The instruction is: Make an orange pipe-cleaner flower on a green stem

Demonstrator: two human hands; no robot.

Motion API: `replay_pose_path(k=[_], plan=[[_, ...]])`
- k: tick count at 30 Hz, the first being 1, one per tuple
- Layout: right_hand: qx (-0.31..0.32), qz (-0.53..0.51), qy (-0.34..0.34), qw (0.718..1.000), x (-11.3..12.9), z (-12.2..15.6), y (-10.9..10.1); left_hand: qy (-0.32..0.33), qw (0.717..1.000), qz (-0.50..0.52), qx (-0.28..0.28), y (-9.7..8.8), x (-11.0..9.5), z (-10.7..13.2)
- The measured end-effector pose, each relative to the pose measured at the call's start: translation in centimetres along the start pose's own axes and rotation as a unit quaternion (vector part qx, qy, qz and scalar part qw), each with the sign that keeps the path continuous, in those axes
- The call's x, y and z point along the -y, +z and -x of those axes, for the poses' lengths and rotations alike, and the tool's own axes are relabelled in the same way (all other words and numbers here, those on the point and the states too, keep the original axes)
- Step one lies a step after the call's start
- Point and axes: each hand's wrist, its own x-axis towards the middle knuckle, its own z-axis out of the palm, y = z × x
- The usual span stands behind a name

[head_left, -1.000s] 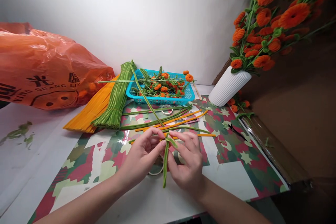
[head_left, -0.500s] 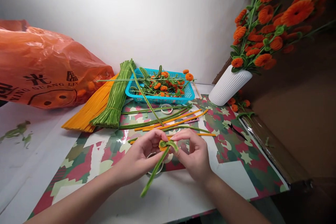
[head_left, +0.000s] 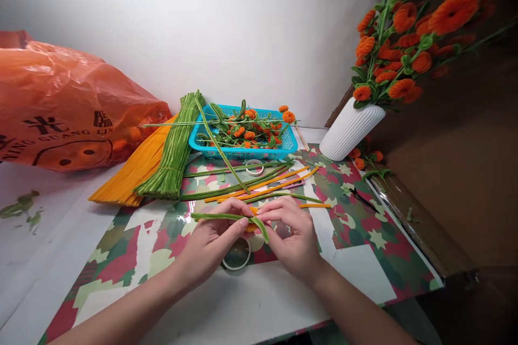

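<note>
Both hands meet low in the middle of the view, over the camouflage-patterned mat (head_left: 356, 248). My left hand (head_left: 214, 240) pinches a green pipe cleaner (head_left: 214, 216) whose free end points left, level with the table. My right hand (head_left: 293, 237) pinches the same piece where it wraps a small orange pipe-cleaner flower head (head_left: 252, 226), with a short green tail bent down to the right. A roll of clear tape (head_left: 237, 256) lies on the mat just under my left fingers.
Loose green and orange pipe cleaners (head_left: 259, 186) lie beyond my hands. Behind them are a green bundle (head_left: 172, 156), an orange bundle (head_left: 133, 170), a blue basket (head_left: 288, 143) of finished flowers, a white vase (head_left: 348, 129) with orange flowers, and an orange plastic bag (head_left: 60, 102).
The green stem swung from hanging down, through a left-down slant, to pointing left and level. Both hands kept hold and turned the flower head between them.
</note>
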Motion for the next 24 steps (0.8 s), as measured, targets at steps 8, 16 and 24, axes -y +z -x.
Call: replay_pose_path(k=[8, 16, 24], plan=[[0.048, 0.077, -0.008, 0.996, -0.3, -0.1, -0.4, 0.030, 0.996, -0.081, -0.012, -0.1, 0.3, -0.1], [0.157, 0.120, 0.024, 0.980, -0.4, -0.3, -1.2, 0.080, 0.984, -0.145, -0.063, 0.3, 0.7, 0.1], [0.089, 0.097, -0.057, 0.990, -0.7, -0.7, -1.7, -0.065, 0.998, 0.017, -0.007, -0.1, 0.2, -0.5]])
